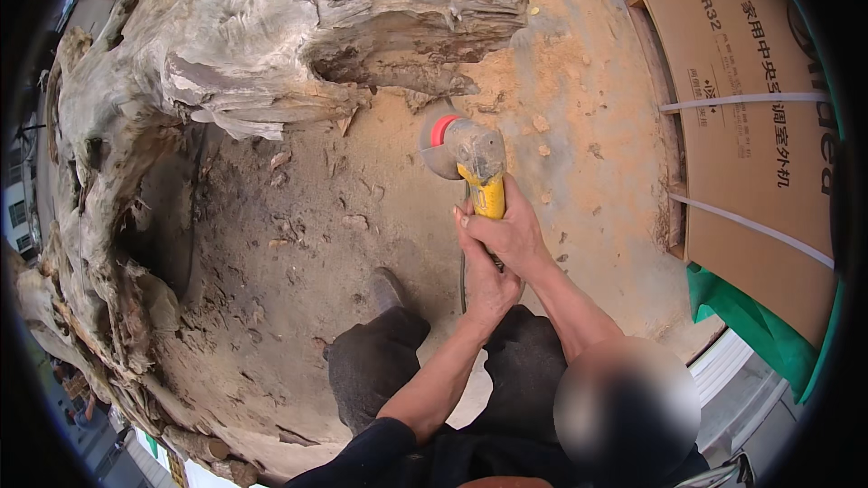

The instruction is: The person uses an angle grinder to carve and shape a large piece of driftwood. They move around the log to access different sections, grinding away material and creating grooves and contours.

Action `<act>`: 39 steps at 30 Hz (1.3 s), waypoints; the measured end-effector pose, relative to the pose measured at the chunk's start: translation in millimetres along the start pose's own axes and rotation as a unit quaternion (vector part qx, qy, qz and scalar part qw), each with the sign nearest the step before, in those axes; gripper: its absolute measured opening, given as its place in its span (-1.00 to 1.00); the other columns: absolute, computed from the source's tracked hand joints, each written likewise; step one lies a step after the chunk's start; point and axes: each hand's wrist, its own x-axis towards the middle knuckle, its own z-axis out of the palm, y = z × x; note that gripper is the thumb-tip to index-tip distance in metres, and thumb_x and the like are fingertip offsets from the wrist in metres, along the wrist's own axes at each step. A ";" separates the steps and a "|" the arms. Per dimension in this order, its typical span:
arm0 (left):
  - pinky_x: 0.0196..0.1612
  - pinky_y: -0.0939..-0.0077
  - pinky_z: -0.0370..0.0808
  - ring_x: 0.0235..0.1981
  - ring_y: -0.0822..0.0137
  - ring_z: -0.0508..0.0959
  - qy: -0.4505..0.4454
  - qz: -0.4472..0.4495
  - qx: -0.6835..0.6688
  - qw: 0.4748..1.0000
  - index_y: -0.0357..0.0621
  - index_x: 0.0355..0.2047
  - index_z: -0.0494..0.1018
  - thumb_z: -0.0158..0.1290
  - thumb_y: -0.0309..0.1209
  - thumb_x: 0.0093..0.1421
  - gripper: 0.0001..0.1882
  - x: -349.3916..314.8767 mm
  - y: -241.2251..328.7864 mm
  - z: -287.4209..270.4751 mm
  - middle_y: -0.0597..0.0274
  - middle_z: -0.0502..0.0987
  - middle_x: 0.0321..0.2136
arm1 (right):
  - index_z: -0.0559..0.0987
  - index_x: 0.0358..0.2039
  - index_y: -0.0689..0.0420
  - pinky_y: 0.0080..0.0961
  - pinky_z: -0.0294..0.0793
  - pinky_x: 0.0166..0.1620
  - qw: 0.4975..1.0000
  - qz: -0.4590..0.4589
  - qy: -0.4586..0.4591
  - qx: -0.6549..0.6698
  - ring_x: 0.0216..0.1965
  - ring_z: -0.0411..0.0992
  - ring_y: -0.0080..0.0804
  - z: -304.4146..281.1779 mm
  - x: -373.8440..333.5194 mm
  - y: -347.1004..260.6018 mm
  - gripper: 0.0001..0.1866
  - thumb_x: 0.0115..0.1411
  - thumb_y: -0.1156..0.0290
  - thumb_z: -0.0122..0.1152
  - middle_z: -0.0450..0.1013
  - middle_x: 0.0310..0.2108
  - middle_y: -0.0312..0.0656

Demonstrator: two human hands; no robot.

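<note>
Both my hands are wrapped round a yellow and grey angle grinder (486, 192), its head dusty and its round disc (436, 159) facing left beside a red ring. My right hand (517, 233) grips the yellow body just behind the head. Lower on the handle, my left hand (486, 282) is closed, partly covering the grip. The disc is close to the lower edge of a big weathered driftwood trunk (262, 36), grey and deeply cracked, with a hollow near its right end. Whether disc and wood touch, I cannot tell.
Wood chips and orange sawdust (579, 81) lie over the concrete floor. A dark cord (463, 287) hangs below the grinder past my legs. To the right stands a large strapped cardboard box (750, 126) on a wooden pallet, with green sheeting (755, 330) below it. Twisted roots (90, 298) curve down the left side.
</note>
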 end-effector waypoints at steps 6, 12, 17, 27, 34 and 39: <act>0.45 0.19 0.09 0.44 0.06 0.10 0.044 0.102 -0.011 0.994 -0.16 0.54 -0.45 0.18 -0.56 0.28 0.12 44.2 -35.0 7.1 -0.09 0.02 0.40 | 0.48 -0.03 0.30 -0.39 0.50 -0.13 0.992 -0.103 0.031 -0.068 -0.25 0.47 -0.43 7.7 41.8 9.6 -0.52 0.07 0.35 0.30 0.52 -0.28 -0.15; 0.43 0.19 0.15 0.41 0.07 0.15 0.017 0.063 -0.178 0.982 -0.20 0.52 -0.36 0.13 -0.50 0.33 0.01 79.8 -35.2 -5.5 -0.12 0.07 0.37 | 0.48 -0.07 0.34 -0.38 0.50 -0.18 0.962 -0.220 0.084 -0.136 -0.29 0.44 -0.40 23.8 75.3 11.2 -0.54 0.03 0.37 0.27 0.49 -0.31 -0.14; 0.41 0.23 0.20 0.40 0.06 0.21 0.019 0.096 -0.057 0.994 -0.23 0.52 -0.38 0.12 -0.42 0.37 0.00 93.3 -39.3 -21.8 -0.16 0.10 0.38 | 0.47 0.02 0.32 -0.17 0.53 -0.06 0.962 -0.230 0.091 -0.114 -0.19 0.57 -0.01 36.5 94.8 10.9 -0.47 0.04 0.34 0.28 0.55 -0.24 0.16; 0.41 0.23 0.20 0.45 0.01 0.20 -0.072 0.009 -0.186 0.980 -0.24 0.52 -0.48 0.11 -0.33 0.39 0.05 109.5 -21.7 -40.2 -0.26 0.03 0.47 | 0.49 -0.07 0.30 -0.30 0.54 -0.18 0.975 -0.179 0.123 -0.044 -0.28 0.53 -0.28 49.9 100.4 4.6 -0.56 0.04 0.39 0.28 0.55 -0.33 -0.05; 0.41 0.26 0.22 0.41 0.13 0.24 0.039 0.098 -0.112 0.988 -0.18 0.53 -0.33 0.11 -0.34 0.38 -0.03 111.1 -55.7 -40.6 -0.09 0.12 0.43 | 0.48 -0.08 0.30 -0.25 0.55 -0.17 0.953 -0.243 0.110 -0.145 -0.26 0.59 -0.18 68.6 110.3 5.7 -0.57 0.04 0.39 0.26 0.57 -0.34 0.04; 0.38 0.31 0.25 0.37 0.19 0.29 0.010 0.093 -0.044 0.995 -0.17 0.52 -0.24 0.11 -0.35 0.40 -0.10 95.6 -75.6 -57.5 0.01 0.20 0.38 | 0.44 -0.09 0.34 -0.08 0.54 -0.28 0.969 -0.203 0.072 -0.118 -0.40 0.59 0.19 88.3 75.0 0.8 -0.56 0.05 0.36 0.25 0.55 -0.46 0.23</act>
